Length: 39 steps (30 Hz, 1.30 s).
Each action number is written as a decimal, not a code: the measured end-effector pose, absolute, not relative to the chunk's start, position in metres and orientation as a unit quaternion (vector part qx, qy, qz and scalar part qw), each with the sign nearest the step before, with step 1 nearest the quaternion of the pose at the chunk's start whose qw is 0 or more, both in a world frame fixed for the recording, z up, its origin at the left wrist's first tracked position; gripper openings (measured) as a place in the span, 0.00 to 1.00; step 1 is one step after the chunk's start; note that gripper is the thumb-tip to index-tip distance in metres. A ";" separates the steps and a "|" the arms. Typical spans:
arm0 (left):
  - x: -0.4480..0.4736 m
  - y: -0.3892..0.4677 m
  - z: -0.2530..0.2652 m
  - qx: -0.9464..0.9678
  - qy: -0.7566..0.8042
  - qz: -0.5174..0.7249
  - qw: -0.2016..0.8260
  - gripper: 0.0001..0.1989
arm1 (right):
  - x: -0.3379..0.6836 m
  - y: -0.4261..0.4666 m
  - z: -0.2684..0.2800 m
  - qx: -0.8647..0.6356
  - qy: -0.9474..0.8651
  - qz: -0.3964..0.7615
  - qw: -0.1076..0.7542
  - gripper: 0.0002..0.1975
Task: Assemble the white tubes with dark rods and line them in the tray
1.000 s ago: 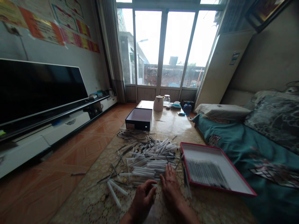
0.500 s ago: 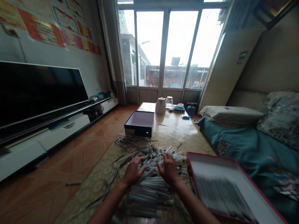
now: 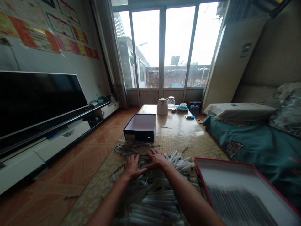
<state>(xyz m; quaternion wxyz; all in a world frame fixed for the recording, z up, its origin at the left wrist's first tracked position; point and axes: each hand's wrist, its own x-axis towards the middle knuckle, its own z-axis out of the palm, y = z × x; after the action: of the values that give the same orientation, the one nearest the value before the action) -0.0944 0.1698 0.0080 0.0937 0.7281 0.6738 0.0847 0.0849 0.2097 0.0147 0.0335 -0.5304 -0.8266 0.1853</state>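
My left hand (image 3: 133,168) lies with its fingers spread over the left part of a loose heap of slim tubes and thin dark sticks. Just right of it, my right hand (image 3: 156,159) reaches forward with its fingers apart, touching the heap's far side. The two thumbs almost meet. White tubes (image 3: 180,161), shaped like pen barrels, fan out right of my right hand. Nearer me, clear tubes (image 3: 160,201) lie roughly side by side, partly under my right forearm. Thin dark-ended sticks (image 3: 129,148), resembling pen refills, are strewn beyond my hands. What lies under my palms is hidden.
A red-rimmed box (image 3: 225,169) at the right holds rows of thin grey sticks. A dark box (image 3: 139,125) with a pale inside stands farther up the patterned table (image 3: 183,135). Behind it are a kettle (image 3: 162,106), a glass jar (image 3: 171,103) and a tissue pack (image 3: 182,107).
My right hand has moved forward and left across the heap, nearer my left hand. My left hand has shifted slightly forward. Some white tubes are now covered or pushed aside. The view has shifted a little.
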 end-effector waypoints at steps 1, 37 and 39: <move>-0.093 0.169 0.008 0.733 0.669 0.081 0.098 0.47 | 0.087 0.209 0.016 -0.521 -0.833 0.182 0.025 0.45; -0.061 0.167 0.018 0.826 0.543 0.060 0.140 0.13 | 0.098 0.170 0.028 -0.491 -0.869 0.061 -0.015 0.13; -0.062 0.170 0.023 0.833 0.528 0.073 0.149 0.11 | 0.103 0.172 0.031 -0.484 -0.873 0.061 -0.010 0.15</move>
<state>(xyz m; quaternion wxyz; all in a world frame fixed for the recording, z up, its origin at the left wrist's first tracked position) -0.0622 0.1701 0.0232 0.1487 0.8327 0.5284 0.0729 0.1028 0.1716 0.0312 -0.0096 -0.4844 -0.8727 0.0612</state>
